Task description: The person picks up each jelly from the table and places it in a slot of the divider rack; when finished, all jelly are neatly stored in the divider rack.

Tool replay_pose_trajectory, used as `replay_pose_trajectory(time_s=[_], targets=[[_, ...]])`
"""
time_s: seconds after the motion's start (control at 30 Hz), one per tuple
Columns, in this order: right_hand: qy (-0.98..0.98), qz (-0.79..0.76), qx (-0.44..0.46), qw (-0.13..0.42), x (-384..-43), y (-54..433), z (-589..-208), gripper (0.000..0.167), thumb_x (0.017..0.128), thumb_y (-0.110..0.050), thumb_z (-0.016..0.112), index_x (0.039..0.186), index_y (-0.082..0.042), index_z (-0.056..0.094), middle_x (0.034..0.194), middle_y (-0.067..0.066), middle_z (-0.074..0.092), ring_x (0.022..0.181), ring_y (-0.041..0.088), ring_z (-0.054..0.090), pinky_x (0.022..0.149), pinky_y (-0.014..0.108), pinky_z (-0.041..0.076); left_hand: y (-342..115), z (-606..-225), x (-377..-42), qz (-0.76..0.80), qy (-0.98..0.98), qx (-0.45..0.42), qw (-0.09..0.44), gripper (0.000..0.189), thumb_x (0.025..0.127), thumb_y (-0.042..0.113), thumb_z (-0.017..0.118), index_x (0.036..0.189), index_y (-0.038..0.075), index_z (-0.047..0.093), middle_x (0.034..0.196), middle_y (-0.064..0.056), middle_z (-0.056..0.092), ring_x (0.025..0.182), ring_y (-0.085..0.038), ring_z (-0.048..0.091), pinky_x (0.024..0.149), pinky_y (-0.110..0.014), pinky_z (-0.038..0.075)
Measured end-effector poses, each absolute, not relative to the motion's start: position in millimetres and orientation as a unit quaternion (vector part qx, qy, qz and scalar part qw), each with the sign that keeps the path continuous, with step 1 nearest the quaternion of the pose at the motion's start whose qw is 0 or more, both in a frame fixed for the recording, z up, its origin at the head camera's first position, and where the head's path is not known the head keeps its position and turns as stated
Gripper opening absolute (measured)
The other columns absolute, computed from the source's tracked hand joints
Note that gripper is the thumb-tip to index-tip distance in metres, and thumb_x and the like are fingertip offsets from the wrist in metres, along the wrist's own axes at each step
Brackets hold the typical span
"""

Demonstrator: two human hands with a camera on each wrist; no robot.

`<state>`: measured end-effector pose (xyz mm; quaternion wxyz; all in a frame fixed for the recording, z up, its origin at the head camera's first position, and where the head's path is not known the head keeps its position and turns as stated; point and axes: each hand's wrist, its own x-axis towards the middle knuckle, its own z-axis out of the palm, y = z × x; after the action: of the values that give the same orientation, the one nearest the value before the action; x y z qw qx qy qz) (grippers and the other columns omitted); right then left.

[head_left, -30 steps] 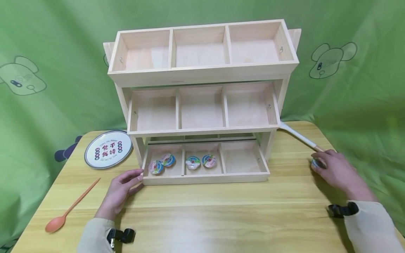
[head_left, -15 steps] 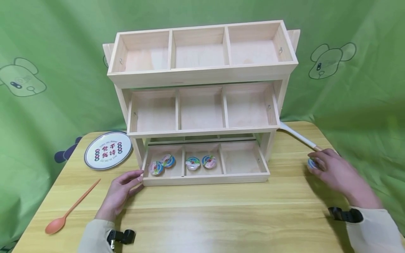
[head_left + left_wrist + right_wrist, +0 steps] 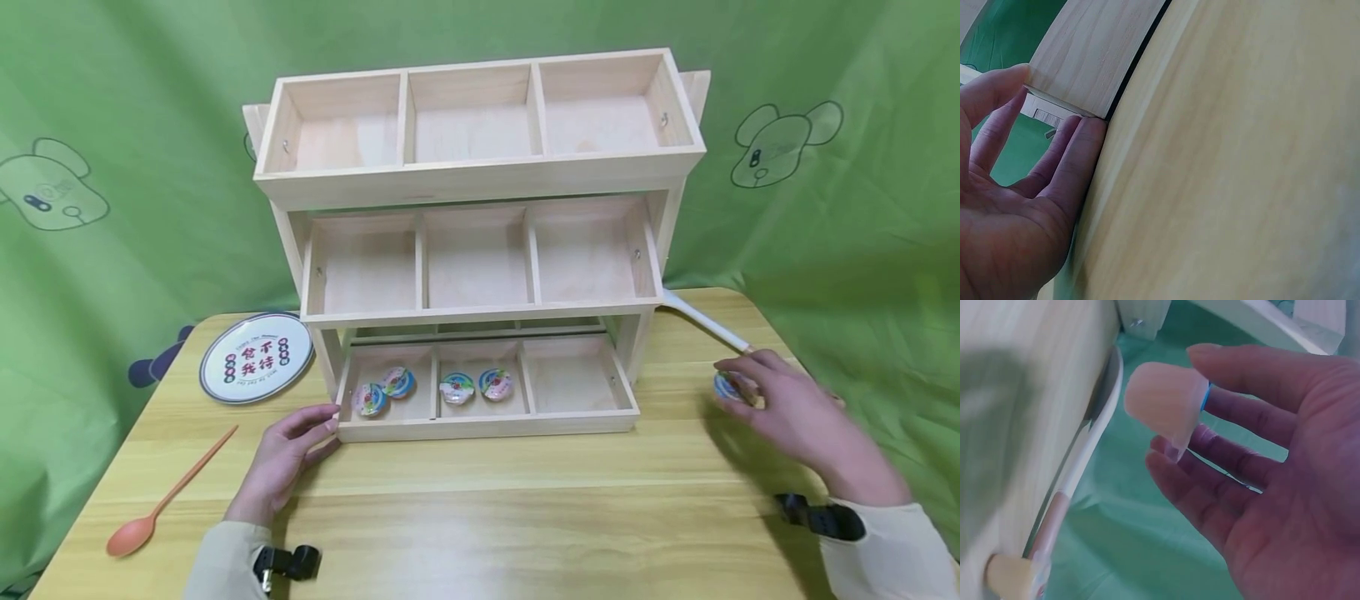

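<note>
My right hand (image 3: 791, 408) pinches a small jelly cup (image 3: 731, 387) above the right side of the table. In the right wrist view, the jelly cup (image 3: 1163, 394) shows a pale pink body and a blue-edged lid, between thumb and fingers. At the lowest tray (image 3: 487, 427) of a wooden three-tier rack, my left hand (image 3: 281, 454) touches the left front corner with fairly straight fingers. The left wrist view shows its fingertips (image 3: 1091, 125) against the tray's end. Two jelly cups (image 3: 399, 382) lie in that tray's left compartment, two more (image 3: 496, 383) in the middle one.
The rack's middle tray (image 3: 480, 315) and top tray (image 3: 480, 179) overhang the back of the table. A white-headed ladle or spoon (image 3: 705, 321) lies at right, near another jelly cup (image 3: 1010, 575). At left are a round plate (image 3: 257, 358) and an orange spoon (image 3: 135, 533).
My right hand has moved slightly left with the jelly cup, away from the long handle's end. My left hand stays at the tray corner.
</note>
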<state>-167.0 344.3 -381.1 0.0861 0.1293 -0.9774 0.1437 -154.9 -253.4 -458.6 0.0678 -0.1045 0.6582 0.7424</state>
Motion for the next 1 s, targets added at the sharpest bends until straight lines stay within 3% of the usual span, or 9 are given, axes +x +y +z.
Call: replay_pose_trajectory(time_s=[0.1,0.2,0.33,0.47,0.7,1.0], targets=[[-0.978,0.126,0.144,0.089,-165,337,-376,0.046,0.083,-0.020,0.078,0.123,-0.005,0.061,0.112,0.016,0.056,0.086,0.038,0.060,0.053,0.074,0.045,-253,-459,-154,0.741,0.659,-0.104,0.068,0.029,0.091,0.005,0.069,0.119,0.001,0.066,0.125,-0.011,0.054,0.108,-0.018,0.061,0.098,-0.036,0.052],[-0.971,0.122,0.174,0.107,-164,330,-374,0.046,0.081,-0.018,0.080,0.121,-0.005,0.062,0.109,0.013,0.058,0.088,0.036,0.061,0.059,0.071,0.048,-253,-459,-153,0.741,0.660,-0.104,0.066,0.028,0.091,0.005,0.068,0.119,0.001,0.066,0.124,-0.010,0.054,0.108,-0.018,0.060,0.098,-0.037,0.052],[-0.960,0.131,0.213,0.130,-163,322,-374,0.045,0.077,-0.012,0.082,0.117,-0.001,0.063,0.108,0.014,0.059,0.091,0.034,0.059,0.074,0.057,0.052,-253,-459,-152,0.741,0.661,-0.102,0.066,0.029,0.091,0.005,0.068,0.120,0.000,0.066,0.125,-0.011,0.054,0.109,-0.018,0.060,0.098,-0.037,0.052],[-0.955,0.145,0.227,0.124,-161,313,-371,0.043,0.078,-0.011,0.081,0.116,-0.001,0.064,0.107,0.011,0.059,0.089,0.028,0.059,0.074,0.048,0.052,-253,-460,-153,0.742,0.659,-0.100,0.067,0.029,0.091,0.005,0.069,0.119,0.000,0.066,0.124,-0.010,0.054,0.109,-0.019,0.060,0.098,-0.037,0.052],[-0.954,0.160,0.232,0.104,-156,295,-362,0.040,0.082,-0.012,0.080,0.117,-0.002,0.064,0.107,0.008,0.059,0.088,0.024,0.058,0.075,0.048,0.054,-253,-460,-154,0.741,0.660,-0.102,0.067,0.031,0.091,0.005,0.068,0.121,-0.002,0.064,0.126,-0.012,0.054,0.109,-0.018,0.060,0.098,-0.037,0.052],[-0.945,0.176,0.258,0.099,-161,275,-356,0.043,0.080,-0.012,0.081,0.119,-0.003,0.064,0.113,0.011,0.060,0.095,0.030,0.061,0.080,0.054,0.053,-253,-459,-154,0.741,0.661,-0.098,0.066,0.030,0.091,0.006,0.069,0.120,0.000,0.065,0.127,-0.015,0.053,0.108,-0.018,0.061,0.098,-0.037,0.052]])
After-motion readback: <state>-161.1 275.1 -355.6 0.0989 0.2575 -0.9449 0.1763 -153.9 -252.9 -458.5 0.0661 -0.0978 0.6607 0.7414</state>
